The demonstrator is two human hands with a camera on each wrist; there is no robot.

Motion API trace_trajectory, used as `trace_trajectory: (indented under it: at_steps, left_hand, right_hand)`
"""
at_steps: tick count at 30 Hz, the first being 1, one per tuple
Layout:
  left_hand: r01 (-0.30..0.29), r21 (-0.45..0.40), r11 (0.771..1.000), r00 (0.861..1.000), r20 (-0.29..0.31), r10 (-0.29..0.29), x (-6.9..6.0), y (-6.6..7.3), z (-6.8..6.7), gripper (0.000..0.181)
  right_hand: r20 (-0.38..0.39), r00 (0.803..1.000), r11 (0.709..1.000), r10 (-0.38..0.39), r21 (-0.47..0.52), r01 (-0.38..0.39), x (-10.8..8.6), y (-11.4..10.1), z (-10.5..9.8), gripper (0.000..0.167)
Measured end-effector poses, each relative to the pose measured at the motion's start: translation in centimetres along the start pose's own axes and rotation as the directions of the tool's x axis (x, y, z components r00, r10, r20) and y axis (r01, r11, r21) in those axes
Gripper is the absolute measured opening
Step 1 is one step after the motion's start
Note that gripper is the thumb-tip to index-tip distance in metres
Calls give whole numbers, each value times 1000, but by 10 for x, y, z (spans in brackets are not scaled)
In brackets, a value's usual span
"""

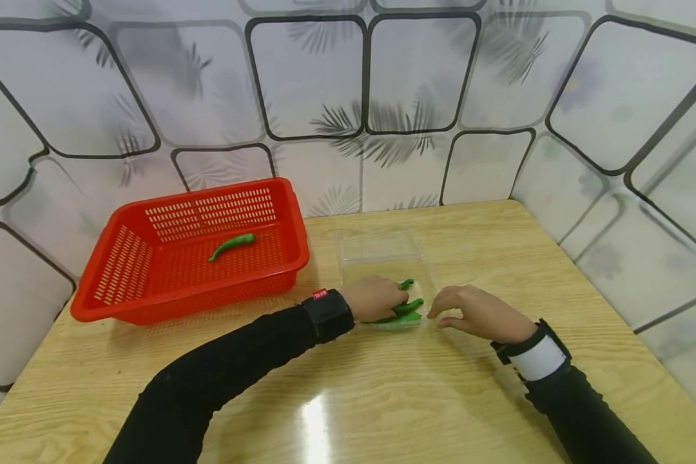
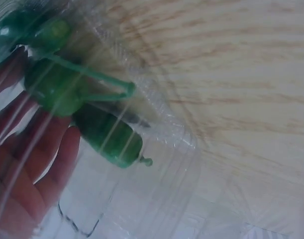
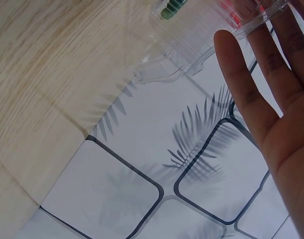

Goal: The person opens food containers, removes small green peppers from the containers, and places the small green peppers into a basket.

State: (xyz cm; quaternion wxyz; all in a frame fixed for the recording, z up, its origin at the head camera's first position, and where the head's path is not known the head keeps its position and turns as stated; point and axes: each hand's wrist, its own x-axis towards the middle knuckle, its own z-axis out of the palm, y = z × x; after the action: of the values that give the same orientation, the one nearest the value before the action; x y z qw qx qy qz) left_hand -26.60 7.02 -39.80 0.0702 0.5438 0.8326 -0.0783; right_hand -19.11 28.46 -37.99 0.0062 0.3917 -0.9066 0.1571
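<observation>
Several green chili peppers (image 1: 408, 307) lie in a clear plastic box (image 1: 426, 270) on the table. My left hand (image 1: 377, 298) reaches down into the box, over the peppers. Through the clear wall, the left wrist view shows its fairly straight fingers (image 2: 59, 154) touching the green peppers (image 2: 112, 139). My right hand (image 1: 481, 312) is at the box's right side, fingers slightly bent and nothing held. The right wrist view shows its fingers (image 3: 236, 74) beside the clear rim (image 3: 206, 62); whether they touch it is hard to tell.
A red plastic basket (image 1: 191, 291) stands at the left, against the wall, with one green chili pepper (image 1: 232, 245) on its bottom. The box's clear lid (image 1: 377, 245) lies folded back toward the wall. The wooden table (image 1: 383, 399) meets patterned walls behind and at the right.
</observation>
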Motion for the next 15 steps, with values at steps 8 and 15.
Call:
trace_trajectory:
  at_steps: [8,15]
  left_hand:
    - [11,59,998,1000,-20,-10,2,4,1,21]
    - [8,8,1000,999,-43,-7,2,4,0,20]
  right_hand:
    - [5,1000,1000,4,8,-4,0,-2,-1,15]
    - [0,1000,1000,-3,4,3,0,-1,-1,16]
